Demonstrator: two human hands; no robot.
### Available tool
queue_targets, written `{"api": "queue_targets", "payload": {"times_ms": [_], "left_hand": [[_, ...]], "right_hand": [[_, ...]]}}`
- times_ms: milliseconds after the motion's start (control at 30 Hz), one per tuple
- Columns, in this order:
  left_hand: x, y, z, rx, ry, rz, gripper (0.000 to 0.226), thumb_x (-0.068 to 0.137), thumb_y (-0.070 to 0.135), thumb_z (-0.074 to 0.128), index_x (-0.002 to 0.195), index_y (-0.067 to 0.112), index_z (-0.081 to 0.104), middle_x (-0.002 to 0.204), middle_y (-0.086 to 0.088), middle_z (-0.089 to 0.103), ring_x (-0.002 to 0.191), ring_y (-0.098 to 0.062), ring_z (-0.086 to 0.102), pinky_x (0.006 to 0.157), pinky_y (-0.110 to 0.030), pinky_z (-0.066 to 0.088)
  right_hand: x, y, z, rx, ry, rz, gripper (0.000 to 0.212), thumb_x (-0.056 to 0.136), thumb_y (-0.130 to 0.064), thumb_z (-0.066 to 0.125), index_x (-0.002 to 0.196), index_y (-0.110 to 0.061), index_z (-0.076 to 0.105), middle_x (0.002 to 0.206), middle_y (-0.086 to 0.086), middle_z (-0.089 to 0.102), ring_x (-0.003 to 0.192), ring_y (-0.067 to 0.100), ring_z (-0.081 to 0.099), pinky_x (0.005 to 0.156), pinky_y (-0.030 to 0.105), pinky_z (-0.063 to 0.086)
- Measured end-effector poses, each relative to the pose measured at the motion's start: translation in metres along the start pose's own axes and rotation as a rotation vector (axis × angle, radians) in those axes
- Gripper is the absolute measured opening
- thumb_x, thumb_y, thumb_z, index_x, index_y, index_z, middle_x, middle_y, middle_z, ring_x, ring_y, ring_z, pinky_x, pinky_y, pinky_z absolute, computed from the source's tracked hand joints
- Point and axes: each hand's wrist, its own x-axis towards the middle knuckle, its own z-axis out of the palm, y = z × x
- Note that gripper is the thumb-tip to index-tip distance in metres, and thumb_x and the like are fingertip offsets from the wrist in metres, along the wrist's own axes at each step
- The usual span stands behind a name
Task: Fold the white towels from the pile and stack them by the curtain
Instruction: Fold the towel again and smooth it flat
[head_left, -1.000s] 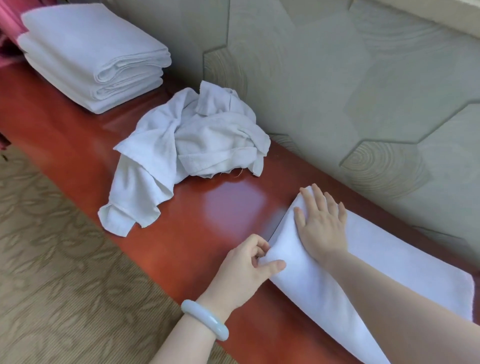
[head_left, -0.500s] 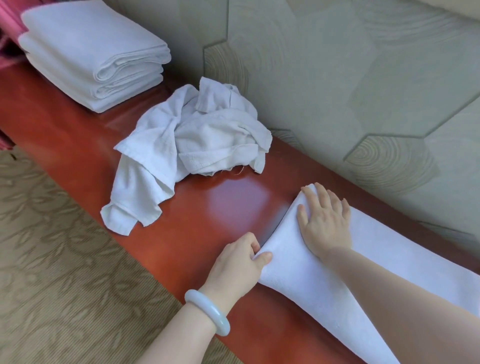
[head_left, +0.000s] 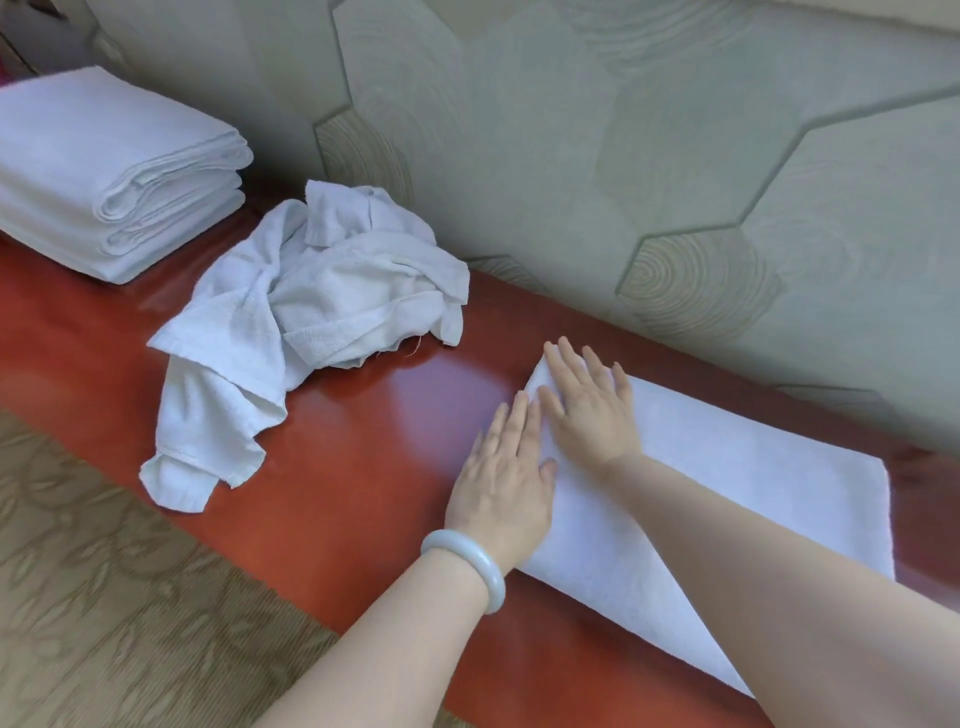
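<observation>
— Both palms are down flat, fingers straight, gripping nothing: my left hand (head_left: 501, 478) and right hand (head_left: 587, 410) press side by side on the end of the towel (head_left: 727, 467).

— The trick here?

— I'd say even pressure, sweeping outward with the edges lined up. The towel runs right of my hands along the counter (head_left: 363, 467). The pile (head_left: 322, 312) lies beyond my left fingertips, and the folded stack (head_left: 104, 171) is farther left.

Premises consistent with a hotel guest room (not confirmed): hexagon-panelled wall (head_left: 571, 156), patterned carpet (head_left: 104, 597), polished red table (head_left: 337, 493), stack of white towels (head_left: 93, 156).
</observation>
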Motion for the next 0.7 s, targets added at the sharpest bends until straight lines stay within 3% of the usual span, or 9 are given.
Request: {"api": "queue_targets", "payload": {"times_ms": [67, 233, 300, 367, 467, 533, 567, 633, 700], "left_hand": [[-0.001, -0.007, 0.015, 0.023, 0.000, -0.012, 0.071, 0.092, 0.044, 0.004, 0.154, 0.009, 0.002, 0.163, -0.007, 0.005, 0.150, -0.019, 0.009, 0.121, -0.031, 0.011], [-0.003, -0.010, 0.014, 0.067, 0.049, 0.002, 0.076, 0.090, 0.047, 0.007, 0.154, 0.006, 0.015, 0.161, -0.010, 0.015, 0.148, -0.020, 0.021, 0.118, -0.027, 0.012], [-0.001, -0.012, 0.013, 0.106, 0.023, -0.017, 0.079, 0.088, 0.047, 0.005, 0.153, 0.004, 0.018, 0.161, -0.011, 0.015, 0.148, -0.025, 0.022, 0.121, -0.036, 0.018], [0.003, 0.005, 0.006, 0.245, 0.106, 0.022, 0.069, 0.090, 0.034, 0.019, 0.146, -0.003, 0.036, 0.156, -0.020, 0.029, 0.144, -0.035, 0.030, 0.117, -0.050, 0.025], [0.013, 0.074, 0.010, 0.271, 0.204, 0.333, 0.061, 0.084, 0.017, 0.036, 0.140, -0.004, 0.044, 0.154, -0.020, 0.033, 0.144, -0.036, 0.027, 0.116, -0.050, 0.016], [0.020, 0.138, 0.016, 0.164, 0.086, 0.581, 0.059, 0.089, 0.026, 0.030, 0.142, 0.003, 0.046, 0.154, -0.013, 0.035, 0.145, -0.031, 0.028, 0.120, -0.047, 0.015], [0.026, 0.167, 0.022, 0.150, 0.002, 0.689, 0.059, 0.093, 0.030, 0.029, 0.145, 0.007, 0.042, 0.157, -0.009, 0.032, 0.147, -0.029, 0.024, 0.121, -0.046, 0.011], [0.039, 0.209, 0.037, 0.213, -0.198, 0.801, 0.055, 0.102, 0.035, 0.028, 0.153, 0.016, 0.024, 0.163, -0.002, 0.014, 0.151, -0.024, 0.006, 0.121, -0.047, -0.001], [0.049, 0.221, 0.055, 0.302, -0.314, 0.779, 0.057, 0.104, 0.044, 0.024, 0.156, 0.024, 0.011, 0.164, 0.004, -0.001, 0.150, -0.021, -0.009, 0.119, -0.052, -0.007]], "right_hand": [[0.001, 0.004, -0.008, -0.031, -0.052, -0.043, 0.054, 0.104, -0.037, 0.023, 0.155, -0.026, 0.009, 0.162, -0.009, 0.006, 0.149, 0.016, 0.003, 0.119, 0.044, -0.004], [-0.066, 0.061, -0.024, -0.070, 0.004, 0.115, 0.056, 0.101, -0.042, 0.017, 0.154, -0.022, 0.014, 0.162, -0.003, 0.009, 0.150, 0.016, 0.003, 0.117, 0.055, -0.004], [-0.113, 0.101, -0.025, -0.078, 0.122, 0.223, 0.065, 0.095, -0.050, 0.015, 0.153, -0.022, 0.024, 0.161, -0.001, 0.019, 0.149, 0.015, 0.014, 0.118, 0.056, 0.007], [-0.151, 0.140, -0.030, -0.045, 0.170, 0.354, 0.062, 0.097, -0.051, 0.020, 0.153, -0.024, 0.025, 0.160, -0.003, 0.019, 0.148, 0.013, 0.014, 0.119, 0.052, 0.011], [-0.187, 0.178, -0.038, 0.144, 0.144, 0.476, 0.058, 0.101, -0.045, 0.033, 0.154, -0.030, 0.016, 0.162, -0.009, 0.006, 0.149, 0.013, 0.006, 0.120, 0.043, 0.012], [-0.202, 0.186, -0.043, 0.407, 0.180, 0.604, 0.056, 0.101, -0.037, 0.042, 0.153, -0.025, 0.025, 0.160, -0.005, 0.020, 0.147, 0.014, 0.017, 0.117, 0.036, 0.019], [-0.211, 0.187, -0.046, 0.526, 0.245, 0.688, 0.052, 0.099, -0.032, 0.047, 0.148, -0.021, 0.036, 0.154, -0.002, 0.034, 0.142, 0.016, 0.031, 0.112, 0.034, 0.027], [-0.232, 0.183, -0.051, 0.680, 0.365, 0.850, 0.030, 0.095, -0.026, 0.056, 0.123, -0.016, 0.061, 0.124, 0.000, 0.063, 0.109, 0.017, 0.058, 0.093, 0.033, 0.044], [-0.257, 0.173, -0.055, 0.887, 0.338, 0.933, 0.016, 0.092, -0.026, 0.059, 0.091, -0.012, 0.068, 0.079, -0.004, 0.068, 0.068, 0.014, 0.059, 0.066, 0.031, 0.049]]}}
